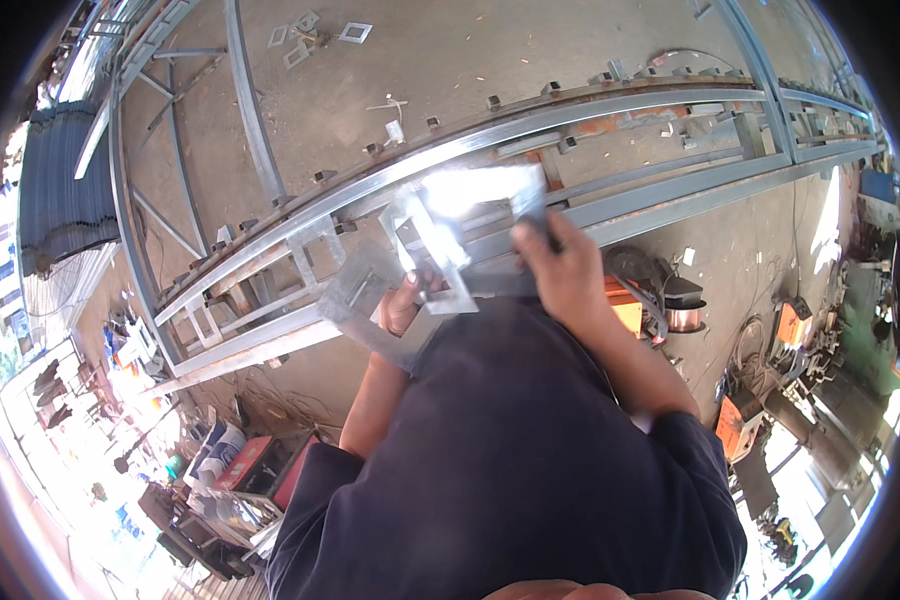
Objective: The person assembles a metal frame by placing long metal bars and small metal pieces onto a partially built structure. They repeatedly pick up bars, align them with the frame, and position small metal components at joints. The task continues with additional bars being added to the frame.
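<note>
Several flat rectangular metal frames point(458, 302) with open centres are bunched in front of my body. My left hand point(402, 305) is closed on them, its thumb and fingers at their edges. Blur and overlap hide how many there are. My right hand point(562, 265) grips the corner of a bright metal frame point(528, 190), whose far side is washed out by glare. This frame is close to or overlapping the left-hand ones; I cannot tell whether they touch. Below both hands passes a long steel beam structure point(650, 205).
Upright steel bars point(250, 100) rise from the long structure. More metal frames point(342, 37) lie on the floor beyond it. At right are a wire spool point(684, 319) and an orange machine point(794, 324); at left, dark corrugated sheets point(65, 180) and a red box point(242, 465).
</note>
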Tool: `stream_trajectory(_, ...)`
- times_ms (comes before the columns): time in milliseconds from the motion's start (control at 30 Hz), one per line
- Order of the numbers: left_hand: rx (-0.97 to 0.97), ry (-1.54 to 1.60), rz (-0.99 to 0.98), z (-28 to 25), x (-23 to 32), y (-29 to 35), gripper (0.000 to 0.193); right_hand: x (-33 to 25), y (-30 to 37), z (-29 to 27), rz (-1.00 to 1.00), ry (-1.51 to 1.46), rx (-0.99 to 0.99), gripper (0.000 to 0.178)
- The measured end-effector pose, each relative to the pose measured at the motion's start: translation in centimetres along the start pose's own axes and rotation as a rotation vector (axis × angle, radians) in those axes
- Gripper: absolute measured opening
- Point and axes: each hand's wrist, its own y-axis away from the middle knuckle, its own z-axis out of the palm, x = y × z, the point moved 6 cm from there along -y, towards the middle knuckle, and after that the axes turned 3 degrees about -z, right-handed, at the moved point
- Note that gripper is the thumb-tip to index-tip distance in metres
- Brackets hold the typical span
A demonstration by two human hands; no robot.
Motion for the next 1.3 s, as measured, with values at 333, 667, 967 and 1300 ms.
stream_trajectory(333,-0.205,0.124,-0.035,2.3,-2.5,-1.7,0.04,20.9,-12.2,-5.1,0.245,0.371,-0.046,0.056)
stream_trajectory(667,0.058,-0.394,0.053,2.3,-0.7,-3.2,0.037,18.4,-11.2,-4.5,0.399,0.458,0.143,0.068)
stream_trajectory(967,-0.253,-0.152,0.067,3.9,-1.5,-6.8,0.035,18.2,-10.3,-5.2,0.15,0.919,0.112,0.048)
stream_trajectory(1300,-0.237,-0.331,0.074,9.3,0.1,-6.9,0.03,11.6,-8.3,-6.1,0.311,0.046,-0.003,0.056)
